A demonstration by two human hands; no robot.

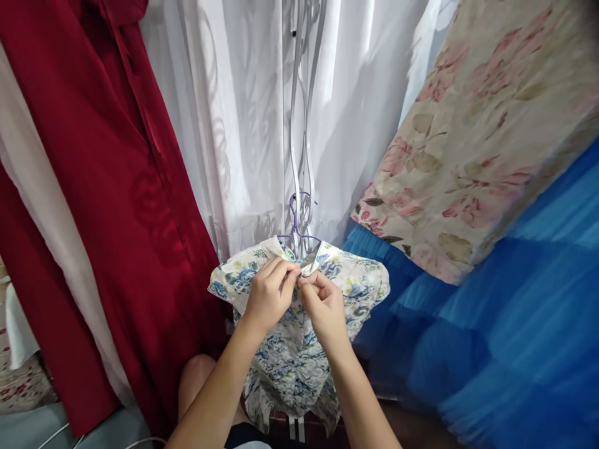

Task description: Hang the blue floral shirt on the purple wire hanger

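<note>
A white dress with blue and yellow flowers (299, 349) hangs in front of me on a purple hanger (296, 218). The hanger's hook is at a white metal stand (296, 125). My left hand (271, 290) is closed, its thumb and forefinger pinching the edge of the neckline from the left. From the right, my right hand (322, 305) pinches the same neckline just beside it, fingers curled. The fingertips of both hands nearly meet. Any small fastener between them is hidden.
A long dark red garment (116, 187) hangs on the left. White curtains (243, 112) cover the back. To the right hang a beige garment with pink flowers (468, 156) and blue tulle (505, 349). My bare knee (196, 377) shows at lower left.
</note>
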